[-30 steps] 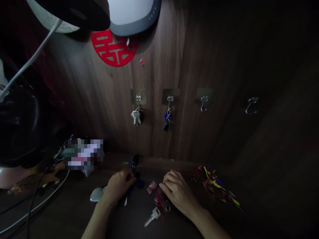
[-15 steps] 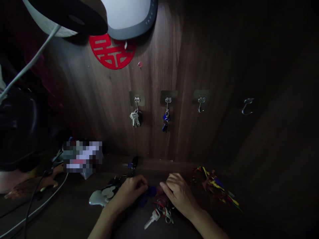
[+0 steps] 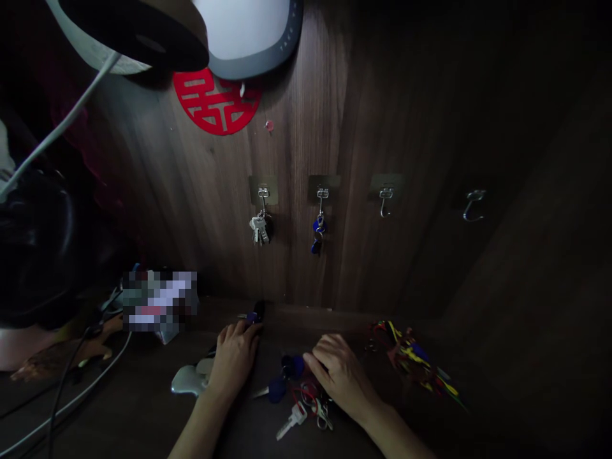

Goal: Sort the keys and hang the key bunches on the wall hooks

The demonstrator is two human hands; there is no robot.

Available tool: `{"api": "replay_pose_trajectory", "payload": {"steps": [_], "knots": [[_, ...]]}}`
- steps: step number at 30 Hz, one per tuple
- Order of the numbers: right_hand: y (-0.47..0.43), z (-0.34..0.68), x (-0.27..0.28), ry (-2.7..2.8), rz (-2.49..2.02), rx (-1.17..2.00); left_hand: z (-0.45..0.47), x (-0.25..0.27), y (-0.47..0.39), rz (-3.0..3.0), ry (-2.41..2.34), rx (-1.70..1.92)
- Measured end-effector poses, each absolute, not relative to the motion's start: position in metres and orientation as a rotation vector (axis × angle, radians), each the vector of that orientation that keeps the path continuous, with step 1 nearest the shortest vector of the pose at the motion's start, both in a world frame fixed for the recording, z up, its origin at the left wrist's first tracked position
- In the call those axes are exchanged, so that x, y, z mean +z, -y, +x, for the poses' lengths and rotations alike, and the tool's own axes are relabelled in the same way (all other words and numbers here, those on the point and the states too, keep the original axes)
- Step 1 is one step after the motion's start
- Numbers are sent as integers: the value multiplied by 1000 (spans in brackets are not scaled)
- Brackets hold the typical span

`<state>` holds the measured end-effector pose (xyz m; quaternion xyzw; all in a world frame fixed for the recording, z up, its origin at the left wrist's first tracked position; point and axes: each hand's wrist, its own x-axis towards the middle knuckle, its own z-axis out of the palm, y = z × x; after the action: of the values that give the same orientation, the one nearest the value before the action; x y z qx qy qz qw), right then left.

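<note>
My left hand (image 3: 234, 357) lies palm down over a bunch of keys on the wooden surface, its fingers slightly apart and bent. A dark key fob with a blue-headed key (image 3: 253, 313) shows past its fingertips, and a pale grey smooth piece (image 3: 189, 380) shows at its left. My right hand (image 3: 337, 370) is closed, thumb bent, around part of another bunch. Out of its grip spread blue-headed keys (image 3: 277, 389), a silver key (image 3: 292, 421) and red-trimmed rings (image 3: 310, 396). What lies under its fingers is hidden.
On the panel hang keys on one hook (image 3: 261, 226) and a blue key set (image 3: 318, 234) on another; two bare hooks (image 3: 385, 204) are further right. Colourful cords (image 3: 414, 357) lie at right, a blurred box (image 3: 162, 303) and white cable (image 3: 88, 395) at left.
My left hand has let go of the blue keys and moved left onto the other bunch. The blue keys now lie spread out. My right hand has barely moved.
</note>
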<state>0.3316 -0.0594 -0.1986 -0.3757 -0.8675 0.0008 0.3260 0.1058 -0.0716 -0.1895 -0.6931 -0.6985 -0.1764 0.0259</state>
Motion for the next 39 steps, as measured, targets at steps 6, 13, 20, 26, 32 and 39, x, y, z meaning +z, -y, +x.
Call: {"api": "replay_pose_trajectory", "payload": {"steps": [6,13,20,26,32,39], "knots": [[59,333,-199,2279,-983,5,107,-195,64,-2304,2100,-1065],[57,333,-201,2233,-957,-10,122,-189,64,-2326,2131,-2221],[59,331,-194,2171,-962,156,141,-179,74,-2334,2239,-2800],[59,333,-194,2128,-991,205,141,-179,76,-2450,2169,-2948],[48,341,-195,2062,-1147,344,127,-186,66,-2383,2144,-2741],[49,350,-185,2213,-1205,672,117,-193,60,-2374,2145,-2228]]}}
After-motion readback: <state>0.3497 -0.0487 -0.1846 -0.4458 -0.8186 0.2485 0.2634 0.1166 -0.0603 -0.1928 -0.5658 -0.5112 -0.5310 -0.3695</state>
